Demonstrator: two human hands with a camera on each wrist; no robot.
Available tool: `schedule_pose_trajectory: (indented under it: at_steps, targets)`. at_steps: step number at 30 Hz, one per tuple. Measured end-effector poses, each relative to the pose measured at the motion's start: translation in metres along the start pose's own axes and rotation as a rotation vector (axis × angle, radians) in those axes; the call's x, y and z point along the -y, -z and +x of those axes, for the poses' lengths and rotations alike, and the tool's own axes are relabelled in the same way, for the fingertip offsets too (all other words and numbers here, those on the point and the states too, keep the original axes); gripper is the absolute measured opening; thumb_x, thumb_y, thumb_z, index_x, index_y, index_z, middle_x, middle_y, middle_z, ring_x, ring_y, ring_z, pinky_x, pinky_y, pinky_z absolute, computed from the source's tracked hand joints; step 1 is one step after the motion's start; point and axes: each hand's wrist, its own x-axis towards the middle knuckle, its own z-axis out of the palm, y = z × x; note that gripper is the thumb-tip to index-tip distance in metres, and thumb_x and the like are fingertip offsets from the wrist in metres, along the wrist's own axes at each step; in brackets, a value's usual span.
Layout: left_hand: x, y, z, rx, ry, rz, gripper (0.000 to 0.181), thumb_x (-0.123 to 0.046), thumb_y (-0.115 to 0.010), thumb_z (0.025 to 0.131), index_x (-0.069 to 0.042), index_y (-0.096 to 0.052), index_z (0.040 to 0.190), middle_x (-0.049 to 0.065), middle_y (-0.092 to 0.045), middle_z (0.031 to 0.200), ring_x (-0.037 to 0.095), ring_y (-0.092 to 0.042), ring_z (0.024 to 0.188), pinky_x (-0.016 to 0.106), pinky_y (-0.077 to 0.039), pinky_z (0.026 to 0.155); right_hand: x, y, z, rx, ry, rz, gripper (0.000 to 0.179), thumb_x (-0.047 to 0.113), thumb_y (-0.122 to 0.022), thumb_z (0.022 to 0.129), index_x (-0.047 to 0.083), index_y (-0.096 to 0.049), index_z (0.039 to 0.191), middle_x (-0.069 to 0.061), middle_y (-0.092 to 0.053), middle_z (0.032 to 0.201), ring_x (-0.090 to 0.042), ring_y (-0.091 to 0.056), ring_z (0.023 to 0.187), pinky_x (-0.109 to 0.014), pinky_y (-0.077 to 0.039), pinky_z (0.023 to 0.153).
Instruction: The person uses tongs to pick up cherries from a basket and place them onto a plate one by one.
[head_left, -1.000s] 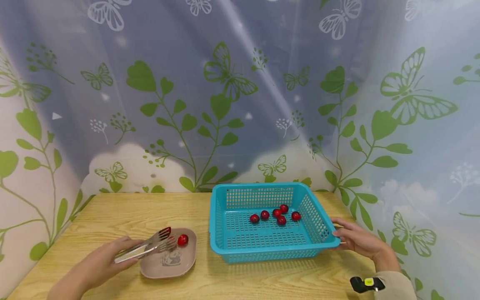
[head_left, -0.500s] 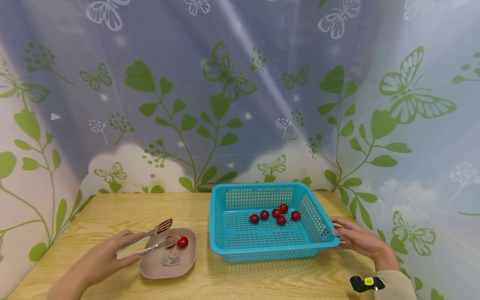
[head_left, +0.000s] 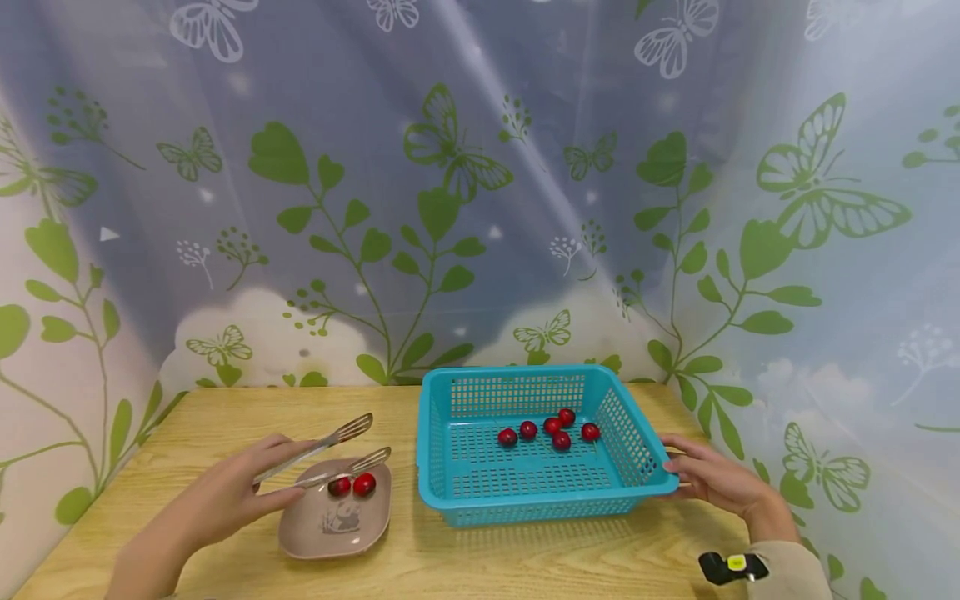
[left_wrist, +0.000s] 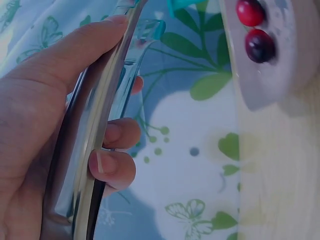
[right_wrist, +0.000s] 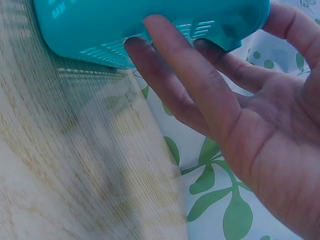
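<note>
Left grip [head_left: 228, 490] — clamped on metal tongs [head_left: 352, 428] | right grip [head_left: 716, 477] — holding blue basket [head_left: 540, 502] | wood-grain table [head_left: 450, 558] | butterfly-print backdrop [head_left: 360, 192] behind

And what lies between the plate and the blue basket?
Just a narrow strip of bare tabletop separates the plate from the blue basket; the head view shows it.

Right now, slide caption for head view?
Left hand holds metal tongs over two cherries on a plate; right hand touches blue basket.
</note>
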Motion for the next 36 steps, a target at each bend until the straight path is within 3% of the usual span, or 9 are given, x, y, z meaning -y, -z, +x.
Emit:
schedule_pose_trajectory:
  at_steps: [10, 22, 27, 36]
  targets:
    - [-0.025, 0.003, 0.031, 0.013, -0.05, -0.066, 0.054, -0.032, -0.073, 0.097, -0.025, -0.057, 0.149, -0.01, -0.064, 0.121, -0.004, -0.052, 0.08, 0.021, -0.047, 0.067, 0.0, 0.0, -0.002, -0.009, 0.01, -0.004, 0.042, 0.007, -0.034, 0.111, 0.031, -0.05, 0.142, 0.004, -0.068, 0.132, -0.015, -0.072, 0.115, -0.041, -0.058, 0.101]
    - [-0.047, -0.001, 0.077, 0.142, -0.093, -0.206, 0.055, -0.037, -0.069, 0.1, -0.021, -0.055, 0.151, 0.001, -0.062, 0.133, 0.001, -0.039, 0.06, 0.022, -0.044, 0.059, 0.0, 0.0, -0.001, 0.004, 0.009, -0.01, 0.042, 0.008, -0.034, 0.112, 0.031, -0.049, 0.143, 0.005, -0.068, 0.133, -0.014, -0.071, 0.117, -0.04, -0.058, 0.1]
    - [-0.058, -0.004, 0.098, 0.174, -0.102, -0.227, 0.057, -0.041, -0.07, 0.099, -0.024, -0.054, 0.152, 0.001, -0.06, 0.134, 0.002, -0.038, 0.059, 0.024, -0.044, 0.06, 0.001, 0.001, -0.001, 0.008, 0.004, -0.011, 0.041, 0.008, -0.034, 0.112, 0.032, -0.049, 0.142, 0.005, -0.068, 0.133, -0.014, -0.071, 0.117, -0.04, -0.058, 0.101]
    - [-0.068, -0.013, 0.135, 0.249, -0.128, -0.285, 0.054, -0.037, -0.07, 0.099, -0.022, -0.057, 0.149, -0.001, -0.061, 0.117, 0.011, -0.038, 0.065, 0.029, -0.042, 0.066, -0.001, 0.002, -0.001, 0.001, -0.01, -0.007, 0.042, 0.008, -0.034, 0.112, 0.033, -0.05, 0.141, 0.005, -0.068, 0.132, -0.014, -0.071, 0.116, -0.04, -0.058, 0.1]
